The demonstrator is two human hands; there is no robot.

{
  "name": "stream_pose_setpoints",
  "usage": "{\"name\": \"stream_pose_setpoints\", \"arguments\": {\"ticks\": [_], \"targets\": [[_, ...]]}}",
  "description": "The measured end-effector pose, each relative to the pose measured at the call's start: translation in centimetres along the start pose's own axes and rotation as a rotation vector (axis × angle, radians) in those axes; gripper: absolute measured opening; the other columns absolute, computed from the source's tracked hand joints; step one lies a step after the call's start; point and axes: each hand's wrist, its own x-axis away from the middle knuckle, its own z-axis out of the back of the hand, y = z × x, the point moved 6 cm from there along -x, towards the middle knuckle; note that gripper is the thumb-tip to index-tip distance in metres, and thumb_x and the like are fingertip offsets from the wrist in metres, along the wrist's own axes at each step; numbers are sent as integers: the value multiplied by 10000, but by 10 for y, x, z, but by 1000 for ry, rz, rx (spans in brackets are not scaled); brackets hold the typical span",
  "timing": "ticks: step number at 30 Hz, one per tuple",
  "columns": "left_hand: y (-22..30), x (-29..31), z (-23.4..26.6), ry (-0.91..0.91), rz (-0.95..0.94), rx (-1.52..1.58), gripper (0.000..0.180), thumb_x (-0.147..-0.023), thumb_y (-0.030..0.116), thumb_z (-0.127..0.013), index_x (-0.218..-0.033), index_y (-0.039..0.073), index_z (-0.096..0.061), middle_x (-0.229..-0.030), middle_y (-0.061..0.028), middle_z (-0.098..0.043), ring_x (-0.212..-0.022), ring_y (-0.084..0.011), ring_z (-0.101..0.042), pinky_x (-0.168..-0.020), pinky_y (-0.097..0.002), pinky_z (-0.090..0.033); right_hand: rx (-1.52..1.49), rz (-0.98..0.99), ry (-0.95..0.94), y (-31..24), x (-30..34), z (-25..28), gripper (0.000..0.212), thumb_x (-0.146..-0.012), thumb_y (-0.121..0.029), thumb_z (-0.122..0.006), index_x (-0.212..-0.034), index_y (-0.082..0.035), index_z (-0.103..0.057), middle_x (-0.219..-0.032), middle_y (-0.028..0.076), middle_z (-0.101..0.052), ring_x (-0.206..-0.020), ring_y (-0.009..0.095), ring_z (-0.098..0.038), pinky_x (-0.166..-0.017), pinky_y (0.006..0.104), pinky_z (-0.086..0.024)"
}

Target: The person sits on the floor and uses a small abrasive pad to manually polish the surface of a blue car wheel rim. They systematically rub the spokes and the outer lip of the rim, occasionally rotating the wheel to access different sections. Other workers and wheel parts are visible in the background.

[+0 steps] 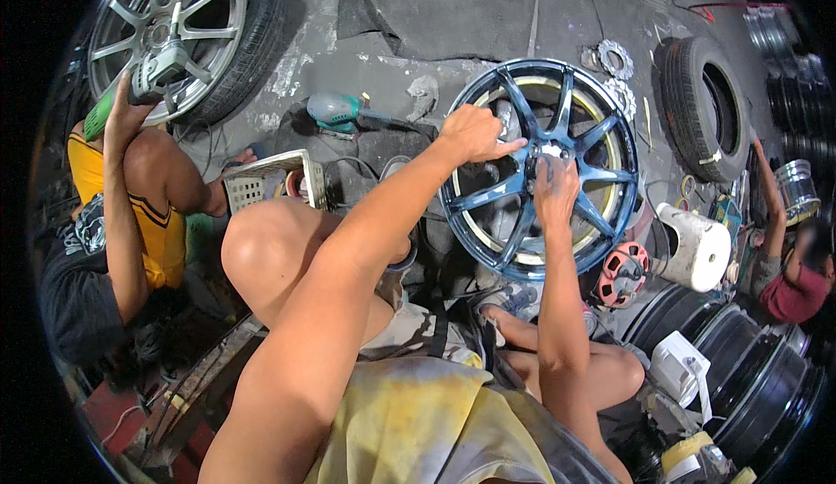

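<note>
A dark blue multi-spoke wheel rim [493, 196] with a pale inner ring is propped before my knees. Over its left side my left hand [473, 133] is closed, fingers curled round the spoke area, with one digit stretched towards the hub. At the hub my right hand [557, 189] presses with fingers bunched and pointing away from me. Those fingertips are smeared and greyish. A whitish patch [550, 150] shows beside them; whether it is a held piece or part of the hub I cannot tell.
A teal-and-grey power tool [333, 111] and a cream plastic basket [261, 189] lie left. Another person handles a silver wheel [131, 15] with a tyre there. Right are a tyre [702, 105], a white container [695, 244], a red cable reel [622, 275], stacked rims [758, 371] and another person.
</note>
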Motion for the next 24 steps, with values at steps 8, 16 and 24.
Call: {"name": "stream_pose_setpoints", "arguments": {"ticks": [8,16,24], "targets": [[-3,-1,-2,1,11,-27,863,-923,781,-460,-770,-1,-792,-785,-239,-735,-814,-391,-741,-790,-469,-580,23,58,18,-2,-1,2,157,-972,-109,-628,-1024,10,-716,-931,277,-601,-853,481,-620,-743,549,-488],[-2,-1,0,-5,10,-23,849,-916,777,-474,-781,3,-794,-782,-231,-736,-807,-390,-738,-781,-458,-581,76,14,-63,-5,-5,1,150,-951,-100,-642,-1030,3,-716,-948,297,-594,-840,485,-628,-730,559,-494],[0,-1,-3,-29,12,-20,866,-918,785,-462,-783,-3,-793,-766,-225,-735,-799,-387,-739,-789,-451,-581,58,-32,-127,1,-12,-1,187,-954,-125,-650,-1049,8,-741,-1002,299,-635,-887,486,-643,-787,555,-506]]}}
